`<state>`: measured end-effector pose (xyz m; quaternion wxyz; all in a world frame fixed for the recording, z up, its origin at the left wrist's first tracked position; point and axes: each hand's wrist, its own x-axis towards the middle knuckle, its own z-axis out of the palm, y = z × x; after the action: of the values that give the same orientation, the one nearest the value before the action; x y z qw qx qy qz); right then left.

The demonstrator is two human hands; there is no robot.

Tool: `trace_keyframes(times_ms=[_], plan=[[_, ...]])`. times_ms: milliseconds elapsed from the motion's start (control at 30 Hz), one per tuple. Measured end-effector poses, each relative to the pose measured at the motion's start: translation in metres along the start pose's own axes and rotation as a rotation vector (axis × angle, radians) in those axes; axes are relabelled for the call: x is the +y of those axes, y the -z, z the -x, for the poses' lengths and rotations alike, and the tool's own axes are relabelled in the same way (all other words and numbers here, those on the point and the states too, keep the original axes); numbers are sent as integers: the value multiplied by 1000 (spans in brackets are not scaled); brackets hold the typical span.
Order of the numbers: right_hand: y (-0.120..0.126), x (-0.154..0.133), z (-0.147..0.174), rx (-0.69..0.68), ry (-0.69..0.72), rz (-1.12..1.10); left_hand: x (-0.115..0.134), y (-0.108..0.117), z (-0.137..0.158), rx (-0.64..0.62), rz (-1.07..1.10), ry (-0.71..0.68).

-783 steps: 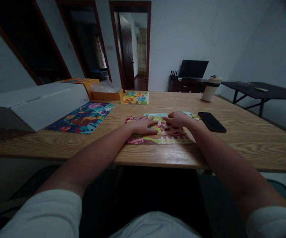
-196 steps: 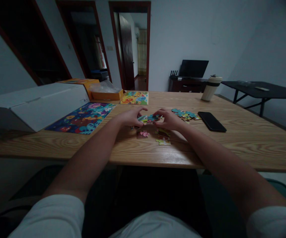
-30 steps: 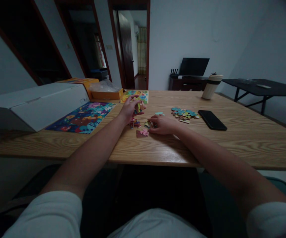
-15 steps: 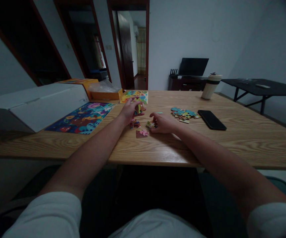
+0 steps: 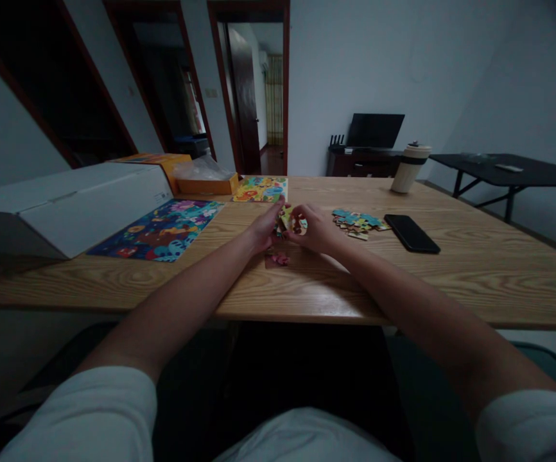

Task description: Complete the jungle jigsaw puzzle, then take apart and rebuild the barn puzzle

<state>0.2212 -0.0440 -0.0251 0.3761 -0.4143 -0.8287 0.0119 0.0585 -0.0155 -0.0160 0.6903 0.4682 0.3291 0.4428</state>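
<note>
Both hands have come together since a moment ago, the left hand (image 5: 262,230) down from beside the far puzzle and the right hand (image 5: 315,228) up off the counter (image 5: 475,269), and they now share a small clump of puzzle pieces (image 5: 293,222) held just above the wood, each grip closed on it from its own side. Right beneath lies a pink piece (image 5: 278,258) flat on the counter. Off to the right sits a loose pile of pieces (image 5: 357,222), then a dark phone (image 5: 411,233). To the left, a finished blue puzzle (image 5: 160,228) beside a white box (image 5: 66,205).
</note>
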Motion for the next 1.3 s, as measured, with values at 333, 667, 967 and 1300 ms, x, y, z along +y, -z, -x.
trace_keyframes(times_ms=[333,667,967,1300], plan=[[12,10,2,-72,81,14,10,7,9,-6,-221,-172],[6,86,6,-505,-106,439,29,37,-3,339,-293,-329],[11,75,1,-426,-227,407,26,30,2,291,-394,-362],[45,51,5,-747,-323,-12,28,28,5,268,-485,-355]])
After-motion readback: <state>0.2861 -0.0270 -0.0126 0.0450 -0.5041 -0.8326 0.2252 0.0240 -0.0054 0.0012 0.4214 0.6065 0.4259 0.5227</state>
